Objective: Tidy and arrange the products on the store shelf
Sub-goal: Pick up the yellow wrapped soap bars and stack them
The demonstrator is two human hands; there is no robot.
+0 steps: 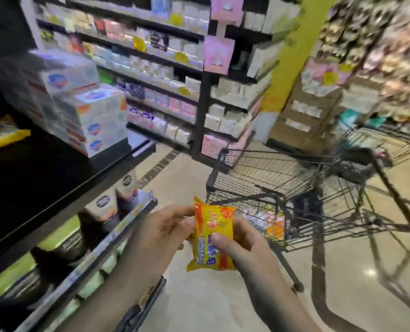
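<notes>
Soap packet (212, 238), yellow with red and blue print, sits upright between both hands out in the aisle, low and near, just right of the shelf edge. The left hand (160, 238) holds its left edge, fingers (175, 213) curled toward the packet's upper corner; the right hand (241, 245) grips the right side with the thumb pressed across the front of the wrapper and the other fingers tucked behind it. Both forearms reach in from the near edge.

To the left runs a dark shelf (55, 178), its top mostly bare black. On its far part stands a stack of white boxed soaps (96, 121) with blue and orange markings, several layers high, with a second, taller stack (62, 77) just behind and to the left. A yellow packet (2, 135) lies flat at the far left edge of that same shelf. Below it, a lower shelf (117, 226) carries white pouches (105, 207) with dark round labels, and further down there are pale green packs (91, 283), too blurred to read.

To the right stands a black wire shopping cart (295, 188), tilted in the wide view, with some orange and white packets (273, 224) in its lower basket. Behind it, across the pale floor (199, 303), far shelving (170, 92) holds rows of white, pink and blue boxes, with pink hanging cards (216, 53) and a yellow pillar (287, 58) further right.
</notes>
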